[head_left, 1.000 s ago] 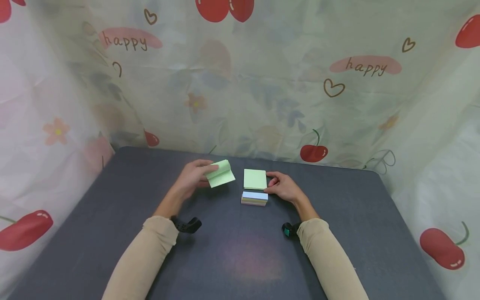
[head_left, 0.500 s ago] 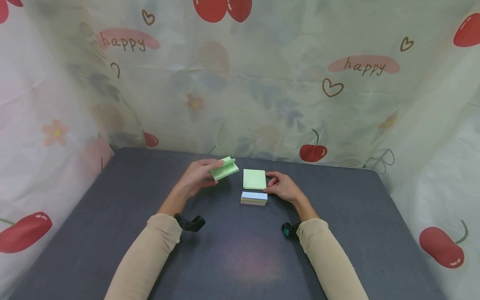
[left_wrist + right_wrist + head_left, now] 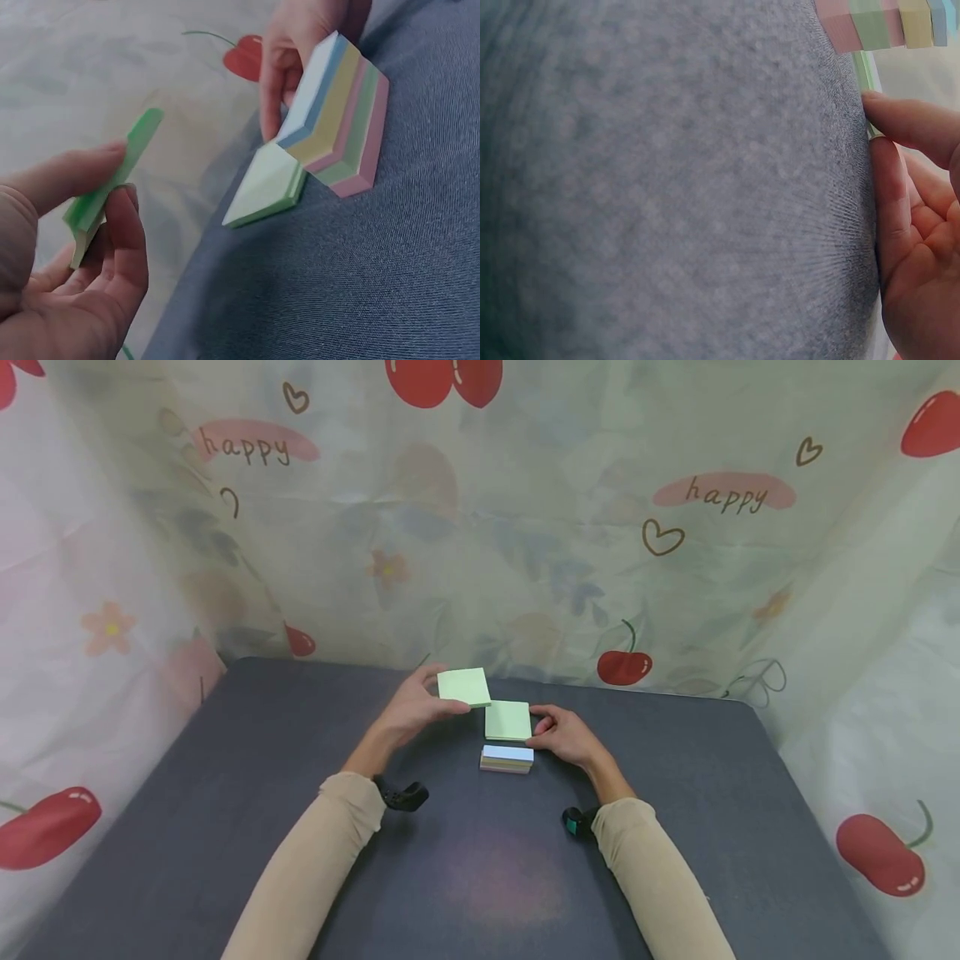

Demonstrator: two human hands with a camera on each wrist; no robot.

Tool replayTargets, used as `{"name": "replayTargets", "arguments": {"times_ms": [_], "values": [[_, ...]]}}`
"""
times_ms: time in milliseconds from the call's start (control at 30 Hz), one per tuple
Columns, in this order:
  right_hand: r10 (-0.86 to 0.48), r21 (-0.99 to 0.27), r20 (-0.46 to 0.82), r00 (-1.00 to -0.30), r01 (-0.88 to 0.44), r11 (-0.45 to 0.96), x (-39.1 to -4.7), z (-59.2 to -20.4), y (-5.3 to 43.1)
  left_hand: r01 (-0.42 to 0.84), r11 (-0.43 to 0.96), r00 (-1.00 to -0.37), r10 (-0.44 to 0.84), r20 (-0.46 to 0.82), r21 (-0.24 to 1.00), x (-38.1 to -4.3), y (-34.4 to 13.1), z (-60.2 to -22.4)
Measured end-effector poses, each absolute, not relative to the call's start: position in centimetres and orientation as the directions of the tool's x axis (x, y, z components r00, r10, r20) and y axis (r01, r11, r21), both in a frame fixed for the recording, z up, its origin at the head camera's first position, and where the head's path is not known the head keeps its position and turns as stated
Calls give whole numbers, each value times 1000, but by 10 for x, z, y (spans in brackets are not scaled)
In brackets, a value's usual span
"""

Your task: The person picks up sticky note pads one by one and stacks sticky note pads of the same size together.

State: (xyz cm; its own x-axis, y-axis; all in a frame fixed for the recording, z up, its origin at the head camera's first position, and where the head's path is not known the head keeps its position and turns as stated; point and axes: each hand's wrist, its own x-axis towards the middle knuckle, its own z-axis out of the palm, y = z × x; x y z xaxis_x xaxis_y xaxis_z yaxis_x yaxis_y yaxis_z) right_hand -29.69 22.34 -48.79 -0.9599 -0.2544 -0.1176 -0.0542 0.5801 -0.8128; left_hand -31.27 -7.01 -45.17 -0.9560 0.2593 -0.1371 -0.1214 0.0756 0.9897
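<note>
My left hand (image 3: 412,706) pinches a light green sticky note pad (image 3: 463,687) between thumb and fingers, lifted above the table. In the left wrist view that pad (image 3: 112,184) appears edge-on, bent at its lower end. A second green sticky note pad (image 3: 507,720) lies flat just right of and below the held one. At its right corners, my right hand (image 3: 568,735) grips it with thumb and index finger; the other fingers are curled in. On the near side of it sits a thicker block of sticky notes (image 3: 507,758), layered in blue, yellow, pink and green, which neither hand touches.
The dark grey cloth-covered table (image 3: 480,877) extends around the pads, its far edge close behind them. A printed curtain (image 3: 480,543) with cherries and hearts hangs at the back and sides. Each wrist wears a black band (image 3: 405,797).
My left hand has moved right and slightly away with its pad. The pad was folded open earlier; now its flat top shows, nearly meeting the second pad. The right hand has stayed put.
</note>
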Motion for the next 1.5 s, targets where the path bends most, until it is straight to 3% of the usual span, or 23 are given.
{"name": "replayTargets", "arguments": {"times_ms": [167,400,867,1500], "values": [[-263,-809,-119,-957,-60,585,-297,-490,224,-73,226,-963,239,-128,971,-317,-61,-455],[-248,-809,-121,-961,-49,585,-296,-490,225,27,327,-952,297,-76,945,-327,-41,-453],[-245,-799,-127,-961,-47,599,-298,-489,225,96,565,-932,341,-125,820,-334,-14,-460],[-251,-813,-126,-960,-45,581,-298,-490,224,202,709,-912,387,-133,675,-335,-4,-468]]}}
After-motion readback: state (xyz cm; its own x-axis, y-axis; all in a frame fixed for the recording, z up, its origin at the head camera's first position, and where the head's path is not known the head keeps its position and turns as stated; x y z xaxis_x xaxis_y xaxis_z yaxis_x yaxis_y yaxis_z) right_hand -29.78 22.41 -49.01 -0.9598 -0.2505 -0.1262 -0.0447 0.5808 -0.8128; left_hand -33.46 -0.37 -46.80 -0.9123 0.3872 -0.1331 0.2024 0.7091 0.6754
